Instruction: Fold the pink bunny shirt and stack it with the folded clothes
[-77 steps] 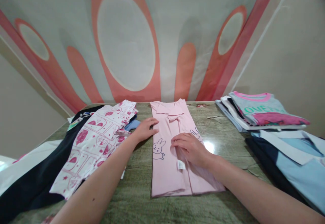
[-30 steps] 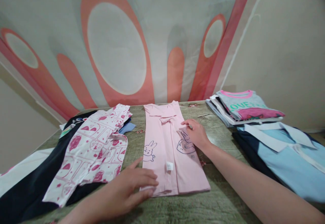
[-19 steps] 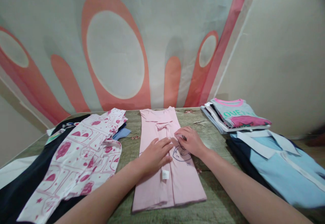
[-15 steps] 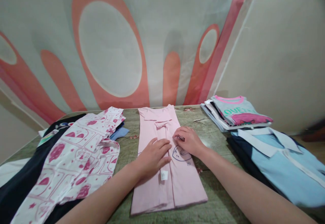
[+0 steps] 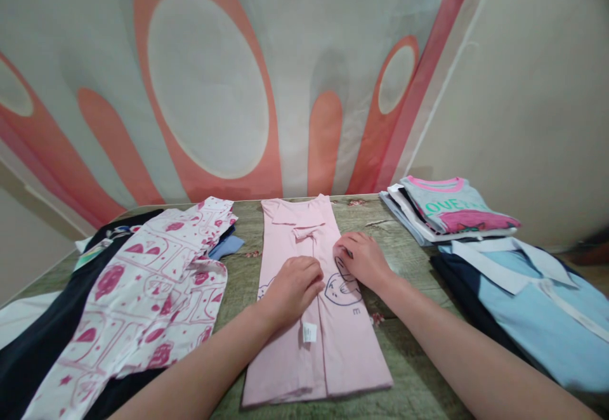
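Observation:
A pink shirt [image 5: 349,356] lies folded lengthwise into a long narrow strip, its collar end at the far side. Its sides and sleeves are turned in to the middle, and a small white label [image 5: 309,332] and dark line drawings show on it. My left hand [image 5: 297,287] rests on the middle of the shirt, fingers curled together on the cloth near the inner fold. At the right edge, my right hand [image 5: 364,258] is curled with its fingertips on the cloth. The exact grip of the fingertips is partly hidden.
Left of the shirt lies a loose heap with a white garment with pink prints [image 5: 162,287] over dark clothing [image 5: 38,337]. At right stand a folded stack topped by a grey shirt with pink trim [image 5: 442,195] and a light blue collared shirt [image 5: 523,312]. A printed wall rises behind the table [image 5: 242,255].
My right hand has moved outward from the shirt's inner part to its right edge. The fingers of my left hand have drawn in and curled. The view has shifted slightly.

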Demonstrator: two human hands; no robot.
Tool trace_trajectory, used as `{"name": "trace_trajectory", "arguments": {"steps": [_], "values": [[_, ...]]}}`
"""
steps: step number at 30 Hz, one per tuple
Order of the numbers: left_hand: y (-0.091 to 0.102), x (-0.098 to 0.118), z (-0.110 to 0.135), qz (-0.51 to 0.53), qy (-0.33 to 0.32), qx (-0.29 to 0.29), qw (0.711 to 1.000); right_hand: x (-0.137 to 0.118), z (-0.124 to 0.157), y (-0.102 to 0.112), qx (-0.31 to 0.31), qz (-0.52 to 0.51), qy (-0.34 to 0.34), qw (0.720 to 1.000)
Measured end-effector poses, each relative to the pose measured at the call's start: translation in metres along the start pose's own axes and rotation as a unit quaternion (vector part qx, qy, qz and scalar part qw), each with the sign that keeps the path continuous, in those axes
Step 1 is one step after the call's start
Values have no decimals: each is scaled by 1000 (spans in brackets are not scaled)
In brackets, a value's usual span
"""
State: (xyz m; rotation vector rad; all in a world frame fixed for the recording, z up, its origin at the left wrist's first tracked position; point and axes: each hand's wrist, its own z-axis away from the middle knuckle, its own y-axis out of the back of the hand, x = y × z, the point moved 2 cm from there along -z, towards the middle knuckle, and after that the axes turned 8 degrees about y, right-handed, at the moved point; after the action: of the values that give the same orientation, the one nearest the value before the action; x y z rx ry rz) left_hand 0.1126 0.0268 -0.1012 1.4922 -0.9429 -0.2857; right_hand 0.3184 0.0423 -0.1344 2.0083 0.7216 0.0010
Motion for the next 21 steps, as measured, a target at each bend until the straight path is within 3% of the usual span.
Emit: {"name": "trace_trajectory", "arguments": {"steps": [3,7,12,17,21], "values": [[-1,0,3,-8,-4,21,1000,-4,0,2,5,-6,30,1000],[-2,0,4,-32,-6,24,999,-19,-2,3,-41,-13,95,995],[-3,-3,5,-44,6,24,999,-14,-2,4,-16,49,1,999],[-5,-6,4,-54,11,13,998,-12,0,-8,-9,-18,48,999],[-8,-10,5,-67,25,1,997,-2,0,-16,14,-14,-15,1000]]}}
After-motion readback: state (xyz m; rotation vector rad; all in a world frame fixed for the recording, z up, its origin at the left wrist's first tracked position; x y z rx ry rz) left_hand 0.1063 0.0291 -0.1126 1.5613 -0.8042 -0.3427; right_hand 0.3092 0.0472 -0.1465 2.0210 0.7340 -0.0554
